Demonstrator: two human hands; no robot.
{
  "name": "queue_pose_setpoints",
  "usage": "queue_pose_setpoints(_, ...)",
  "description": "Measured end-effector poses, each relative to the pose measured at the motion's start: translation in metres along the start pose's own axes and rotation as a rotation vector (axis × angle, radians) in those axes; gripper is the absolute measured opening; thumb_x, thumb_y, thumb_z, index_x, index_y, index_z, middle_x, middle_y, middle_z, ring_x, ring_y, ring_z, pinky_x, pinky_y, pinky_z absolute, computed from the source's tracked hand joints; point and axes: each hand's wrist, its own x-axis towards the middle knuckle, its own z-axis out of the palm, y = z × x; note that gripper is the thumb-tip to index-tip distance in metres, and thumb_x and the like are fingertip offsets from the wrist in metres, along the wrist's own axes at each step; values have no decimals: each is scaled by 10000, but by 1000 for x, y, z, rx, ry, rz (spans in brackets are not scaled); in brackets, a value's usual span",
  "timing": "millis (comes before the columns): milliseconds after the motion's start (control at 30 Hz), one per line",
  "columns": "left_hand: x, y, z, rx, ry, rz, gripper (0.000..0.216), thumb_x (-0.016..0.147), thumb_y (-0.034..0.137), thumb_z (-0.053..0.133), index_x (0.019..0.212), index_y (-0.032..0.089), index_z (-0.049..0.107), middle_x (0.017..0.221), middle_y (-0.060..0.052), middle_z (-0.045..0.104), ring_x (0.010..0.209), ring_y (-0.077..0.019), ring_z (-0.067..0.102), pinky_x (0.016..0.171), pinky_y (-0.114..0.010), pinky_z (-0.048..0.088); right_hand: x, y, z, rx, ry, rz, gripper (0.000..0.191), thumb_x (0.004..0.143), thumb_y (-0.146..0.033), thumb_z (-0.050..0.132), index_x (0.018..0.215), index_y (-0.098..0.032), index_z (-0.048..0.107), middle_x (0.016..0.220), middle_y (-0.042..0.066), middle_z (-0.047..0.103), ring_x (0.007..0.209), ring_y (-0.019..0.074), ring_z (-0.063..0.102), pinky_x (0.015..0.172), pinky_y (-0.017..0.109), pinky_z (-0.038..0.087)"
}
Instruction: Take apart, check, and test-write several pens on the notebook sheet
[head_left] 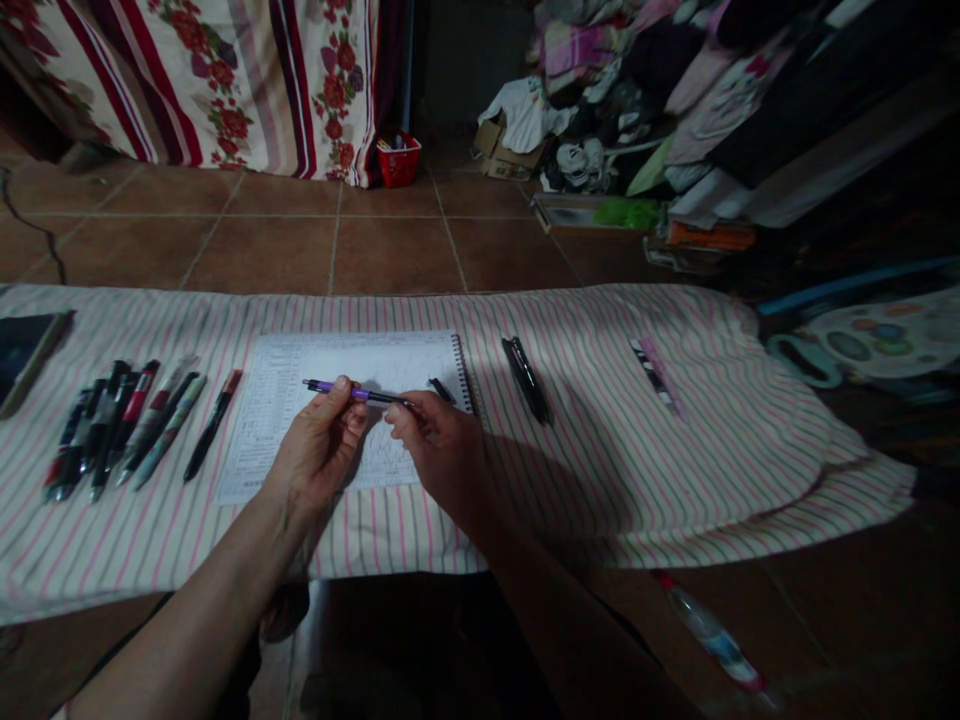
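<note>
A purple and black pen [358, 392] is held level between both hands, above a spiral-bound notebook [277, 440]. My left hand [322, 440] pinches its purple barrel with thumb and fingers. At the dark right end, the fingers of my right hand [442, 440] are closed around the pen, partly hiding it. On the page just beyond my right hand lies a small black pen cap or clip [441, 389]; its exact kind is unclear. The page carries printed text on the left and scribbled marks near the hands.
Left of the notebook lie a black pen with a reddish end [214, 425] and a row of several pens [120, 425]. Black pens [526, 380] and a pink-and-black item [658, 378] lie to the right on the striped cloth [600, 470]. A bottle [712, 635] is on the floor.
</note>
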Motion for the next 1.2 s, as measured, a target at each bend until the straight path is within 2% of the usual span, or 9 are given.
queue_pose_setpoints(367, 1, 1, -3, 46, -82, 52, 175, 833, 31, 557, 681, 95, 616, 583, -8, 624, 474, -58, 587, 502, -120, 521, 1, 6, 4, 103, 20, 46, 140, 821, -318, 568, 845, -208, 652, 637, -4, 680, 596, 130, 656, 586, 232, 517)
queue_pose_setpoints(533, 0, 1, -3, 72, -109, 81, 187, 823, 12, 556, 664, 82, 624, 577, -13, 627, 469, -61, 589, 494, -120, 520, 1, 8, 6, 296, 15, 119, 140, 781, -323, 616, 852, -207, 644, 622, -17, 672, 580, 130, 659, 527, 221, 522)
queue_pose_setpoints(733, -1, -1, -5, 140, -226, 45, 92, 791, 32, 615, 731, 90, 654, 602, -23, 649, 525, -70, 621, 516, -110, 526, 7, 4, 4, 586, 31, 254, 170, 731, -326, 663, 820, -187, 625, 651, -11, 693, 559, 119, 651, 469, 203, 498)
queue_pose_setpoints(867, -2, -2, -6, 172, -256, 45, 96, 759, 5, 633, 748, 94, 668, 635, -36, 677, 591, -90, 658, 566, -122, 547, 9, 3, 1, 672, 62, 289, 186, 718, -337, 684, 815, -183, 643, 703, -4, 707, 566, 108, 645, 472, 200, 488)
queue_pose_setpoints(1000, -2, -2, -5, 168, -256, 48, 142, 783, -13, 570, 762, 72, 681, 664, -71, 698, 615, -111, 677, 607, -147, 563, 10, 5, 0, 730, 91, 318, 167, 708, -319, 698, 817, -196, 668, 699, -13, 702, 581, 101, 637, 480, 193, 471)
queue_pose_setpoints(1200, -2, -1, -6, 193, -256, 75, 128, 793, 26, 566, 771, 68, 685, 642, -71, 687, 591, -108, 665, 586, -147, 557, 12, 6, -6, 813, 131, 416, 162, 685, -305, 707, 812, -207, 688, 743, -11, 700, 622, 97, 630, 508, 192, 442)
